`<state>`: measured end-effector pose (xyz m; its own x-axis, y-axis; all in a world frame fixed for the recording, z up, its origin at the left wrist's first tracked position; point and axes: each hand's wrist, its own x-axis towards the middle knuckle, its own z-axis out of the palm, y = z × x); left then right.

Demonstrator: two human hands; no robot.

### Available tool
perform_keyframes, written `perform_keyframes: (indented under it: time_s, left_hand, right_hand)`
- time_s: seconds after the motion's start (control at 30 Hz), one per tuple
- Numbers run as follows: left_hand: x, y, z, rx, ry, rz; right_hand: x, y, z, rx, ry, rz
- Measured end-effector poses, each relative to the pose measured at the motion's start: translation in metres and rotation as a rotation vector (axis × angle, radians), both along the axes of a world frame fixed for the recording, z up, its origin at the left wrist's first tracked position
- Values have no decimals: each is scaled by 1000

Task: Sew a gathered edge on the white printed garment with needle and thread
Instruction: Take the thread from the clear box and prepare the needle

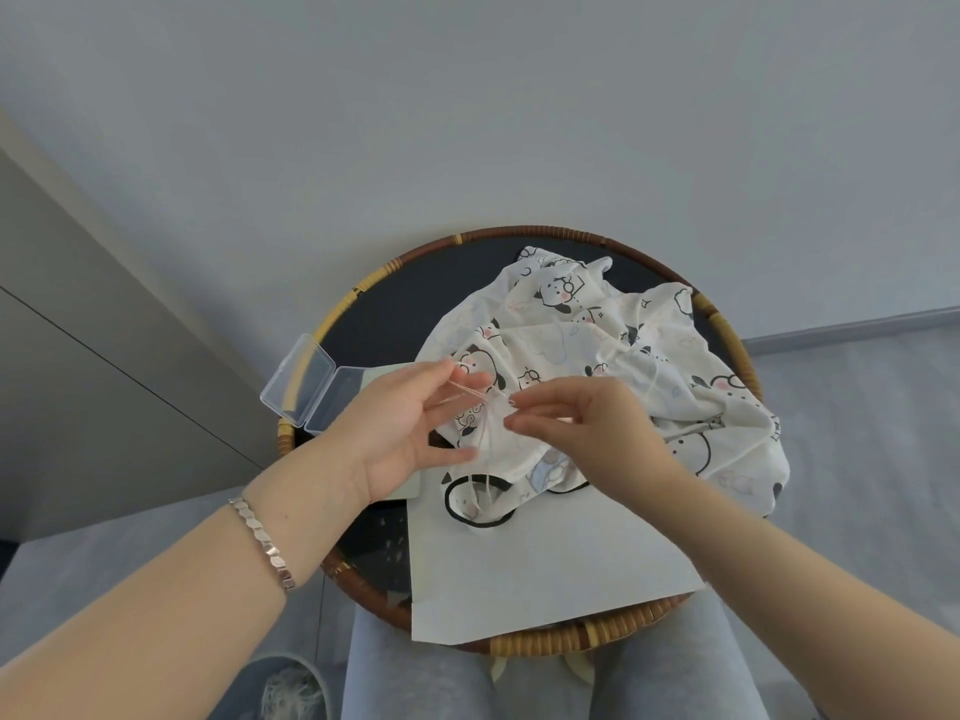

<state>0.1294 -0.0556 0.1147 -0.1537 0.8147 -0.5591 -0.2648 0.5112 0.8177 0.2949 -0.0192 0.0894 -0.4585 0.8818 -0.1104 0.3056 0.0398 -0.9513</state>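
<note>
The white printed garment (597,330) lies heaped on the round rattan-rimmed table (519,232), its near-left edge bunched up between the hands. The left hand (410,423) holds pale thread (470,393) across curled fingers, and the right hand (587,423) pinches that thread just beside it. A white sheet (545,563) lies nearer, an open clear case (306,387) to the left.

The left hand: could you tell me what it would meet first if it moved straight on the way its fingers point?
Probably the bunched white printed garment just beyond the fingertips of the left hand, with the thread across it; the right hand comes next. Depth is unclear, though.
</note>
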Motion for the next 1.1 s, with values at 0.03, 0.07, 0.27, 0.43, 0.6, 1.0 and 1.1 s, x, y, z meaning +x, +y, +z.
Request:
perform_keyframes:
  time_s: [0.03,0.07,0.27,0.43,0.6,1.0,1.1]
  left_hand:
    - [-1,1,-4,16,57,77]
    - [-2,3,-7,44,70,175]
    - [-27,17,-28,116,296,698]
    - [-47,14,-54,-71,1284,-166]
    - [-40,12,-58,-166,1363,-345]
    - [-41,10,-49,-83,1430,-313]
    - [-24,12,-36,-72,1573,-388]
  right_hand:
    - [4,1,0,82,-61,-11]
    - [8,3,1,155,-137,-8]
    - [41,13,-5,222,-399,-43]
    - [60,20,11,-281,-4,-77]
    - [69,29,22,-631,506,-128]
    - [75,50,-9,-572,769,-515]
    - [83,63,-18,-429,555,-806]
